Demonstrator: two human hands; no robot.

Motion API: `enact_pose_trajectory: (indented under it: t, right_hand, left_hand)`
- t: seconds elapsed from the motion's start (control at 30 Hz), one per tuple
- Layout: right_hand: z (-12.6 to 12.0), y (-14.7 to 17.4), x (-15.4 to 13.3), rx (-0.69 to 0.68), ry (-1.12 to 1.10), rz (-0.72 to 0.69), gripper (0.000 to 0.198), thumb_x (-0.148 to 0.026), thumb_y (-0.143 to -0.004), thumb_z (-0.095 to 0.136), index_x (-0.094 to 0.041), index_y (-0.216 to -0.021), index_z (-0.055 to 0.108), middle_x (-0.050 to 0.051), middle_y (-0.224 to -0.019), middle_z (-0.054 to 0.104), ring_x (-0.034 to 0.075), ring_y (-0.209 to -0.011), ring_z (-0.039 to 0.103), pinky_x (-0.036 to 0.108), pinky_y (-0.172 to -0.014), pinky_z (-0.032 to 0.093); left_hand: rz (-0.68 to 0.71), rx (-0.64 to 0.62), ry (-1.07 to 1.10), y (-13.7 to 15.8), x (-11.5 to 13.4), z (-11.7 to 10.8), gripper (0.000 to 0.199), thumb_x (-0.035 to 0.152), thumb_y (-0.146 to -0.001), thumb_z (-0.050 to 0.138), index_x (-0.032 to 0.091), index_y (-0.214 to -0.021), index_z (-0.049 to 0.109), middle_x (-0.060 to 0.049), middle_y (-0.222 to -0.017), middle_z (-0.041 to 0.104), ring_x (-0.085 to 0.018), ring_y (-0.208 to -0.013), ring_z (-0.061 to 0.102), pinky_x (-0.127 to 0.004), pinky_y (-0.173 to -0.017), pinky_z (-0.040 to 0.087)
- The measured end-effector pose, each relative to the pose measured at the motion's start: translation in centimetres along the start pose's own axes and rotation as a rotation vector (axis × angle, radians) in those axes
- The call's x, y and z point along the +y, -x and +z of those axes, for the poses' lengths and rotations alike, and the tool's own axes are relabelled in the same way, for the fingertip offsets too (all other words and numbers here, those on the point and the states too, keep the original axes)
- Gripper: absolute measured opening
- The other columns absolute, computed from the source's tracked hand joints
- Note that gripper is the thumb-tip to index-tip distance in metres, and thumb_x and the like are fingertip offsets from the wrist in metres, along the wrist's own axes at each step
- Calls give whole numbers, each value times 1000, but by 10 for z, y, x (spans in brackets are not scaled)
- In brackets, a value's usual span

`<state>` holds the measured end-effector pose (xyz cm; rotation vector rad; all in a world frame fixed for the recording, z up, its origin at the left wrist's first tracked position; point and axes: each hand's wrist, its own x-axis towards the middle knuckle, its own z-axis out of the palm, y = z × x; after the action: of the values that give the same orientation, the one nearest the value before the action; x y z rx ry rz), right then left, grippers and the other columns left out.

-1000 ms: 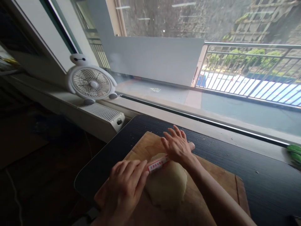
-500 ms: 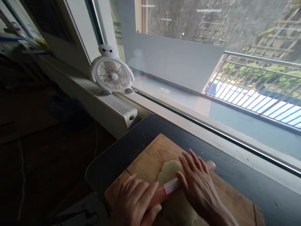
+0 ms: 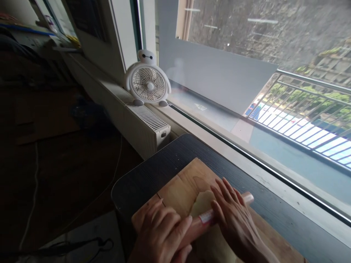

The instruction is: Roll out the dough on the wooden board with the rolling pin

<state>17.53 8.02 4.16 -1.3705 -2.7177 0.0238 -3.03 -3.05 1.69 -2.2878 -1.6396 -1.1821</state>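
- On the wooden board (image 3: 178,186), at the near edge of the dark table (image 3: 153,166): both hands press flat on a rolling pin (image 3: 203,219) that lies across a sheet of dough (image 3: 201,201).
- Left hand (image 3: 161,233): palm down, fingers spread and extended over the pin's left end. Not clenched, not wrapped round it; resting on top.
- Right hand (image 3: 233,219): likewise flat, fingers straight and pointing away from the body, covering the pin's right part. The pin's rounded tip shows just beyond the fingertips.
- Pin carries a white-and-red label between the two hands.
- Dough: pale, already flattened into a thin sheet; only its far edge shows ahead of the pin, the rest is hidden beneath hands and frame edge.
- Progress, judged: flattening is well under way, since the dough lies low and wide. Evenness and final thickness cannot be read here, so how much rolling remains is uncertain.
- Surroundings: white desk fan (image 3: 148,84) on the sill, standing above a radiator (image 3: 145,117); window with balcony railing (image 3: 304,117) beyond.
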Motion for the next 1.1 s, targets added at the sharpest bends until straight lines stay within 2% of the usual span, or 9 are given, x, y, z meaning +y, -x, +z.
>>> enact_pose_trajectory:
  t: [0.13, 0.33, 0.4, 0.5, 0.67, 0.77, 0.9, 1.0, 1.1]
  right_hand:
    - [2, 8, 6, -8, 45, 6, 47, -41, -94, 27, -26, -138, 34, 1, -148, 28, 22, -138, 11, 49, -107, 24]
    - [-2, -105, -21, -90, -105, 85, 50, -51, -93, 23, -28, -133, 42, 6, -146, 32, 25, -137, 18, 47, -104, 27]
    - [-2, -120, -27, -86, -110, 83, 53, -53, -92, 24, -25, -134, 40, 8, -146, 31, 25, -136, 19, 47, -105, 26]
    - [0, -92, -24, -53, -89, 73, 55, -52, -93, 23, -23, -137, 36, 7, -149, 25, 24, -138, 14, 47, -106, 25]
    - [14, 23, 1, 148, 78, -13, 54, -42, -93, 28, -23, -143, 24, 4, -146, 30, 24, -138, 15, 49, -104, 28]
    - [18, 41, 6, 192, 134, -4, 61, -44, -91, 33, -21, -145, 16, 6, -145, 34, 26, -137, 19, 51, -103, 29]
    - [10, -29, -3, 16, 30, 128, 51, -45, -94, 22, -22, -138, 35, 5, -147, 30, 26, -138, 9, 50, -104, 27]
    - [2, -94, -14, -34, -45, 194, 55, -50, -94, 19, -21, -138, 36, 8, -146, 31, 26, -137, 16, 50, -106, 24]
    - [-2, -111, -20, -37, -68, 198, 59, -53, -93, 20, -20, -138, 36, 9, -146, 31, 26, -136, 19, 48, -106, 25]
  left_hand:
    - [-25, -19, -7, -4, -4, -1, 31, 32, -81, 58, 23, -111, 60, -2, -88, 61, -20, -90, 54, -48, -102, 29]
    - [-183, -39, -86, -23, -15, -13, 22, 23, -86, 53, 21, -106, 61, -2, -89, 62, -18, -91, 55, -49, -103, 29]
    - [-209, -41, -86, -22, -16, -14, 23, 23, -85, 54, 21, -107, 61, -2, -91, 62, -19, -91, 55, -50, -102, 29]
    - [-198, -53, -59, -12, -13, -13, 29, 22, -83, 57, 22, -111, 59, -3, -94, 61, -20, -96, 54, -49, -104, 27]
    - [5, -17, 14, 0, -8, -7, 37, 31, -76, 61, 24, -113, 57, -1, -91, 60, -21, -97, 54, -48, -106, 27]
    - [-50, -83, 21, -8, -9, -8, 34, 29, -76, 62, 24, -110, 59, -2, -94, 60, -21, -99, 54, -49, -106, 26]
    - [-173, -81, -27, -22, -19, -14, 26, 24, -81, 59, 23, -108, 60, -2, -96, 60, -20, -99, 53, -52, -107, 23]
    - [-206, -97, -86, -27, -29, -18, 27, 21, -84, 55, 21, -111, 59, -4, -95, 61, -21, -99, 53, -54, -105, 24]
    - [-220, -121, -121, -24, -31, -20, 31, 19, -83, 55, 21, -114, 58, -4, -97, 61, -22, -100, 53, -55, -104, 26]
